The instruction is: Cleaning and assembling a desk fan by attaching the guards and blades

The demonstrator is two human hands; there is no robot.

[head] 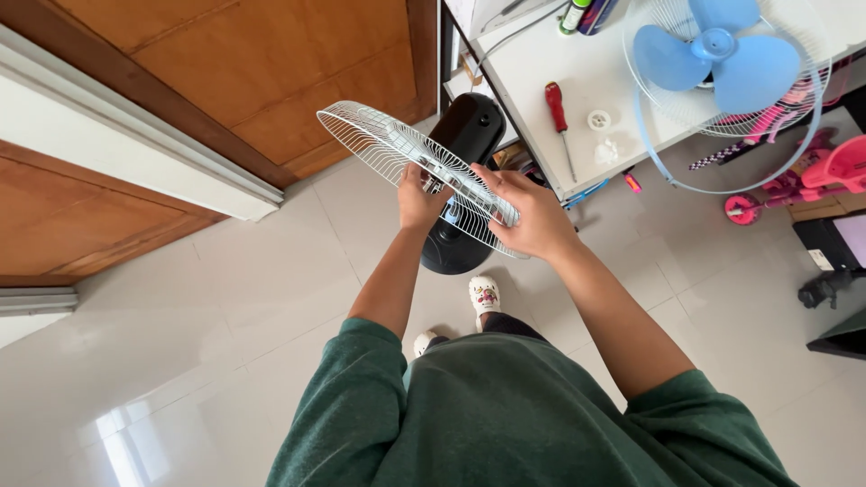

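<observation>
1. The person stands over a black fan (pixel 465 135) at the centre of the frame, holding a white wire grille (pixel 410 167) just above its motor housing.
2. The left hand (pixel 419 200) grips the grille at its near edge, left of centre. The fingers curl shut around the wires, thumb on top.
3. The right hand (pixel 532 216) grips the lower right rim. Its fingers (pixel 492 185) are bent and pressed on the wires, closed on the rim rather than spread.
4. The grille is a shallow round dish. It appears edge-on and tilted; its long axis runs from upper left to lower right of the frame. The dished face seems to turn toward the fan, though the exact angle cannot be told.
5. Handling judgement: the grille looks light and fairly stiff as a whole, but single thin wires would bend under a hard pinch. The plated wire may be slippery. The outer rim, at two opposite points, is the soundest place to hold it.
6. The fan base (pixel 456 248) rests on the tiled floor (pixel 225 298), just ahead of a patterned slipper (pixel 484 295).
7. At upper right, a white table (pixel 541 81) carries a red screwdriver (pixel 557 113), a small white cap (pixel 599 120) and a blue-bladed fan (pixel 717 54).
</observation>
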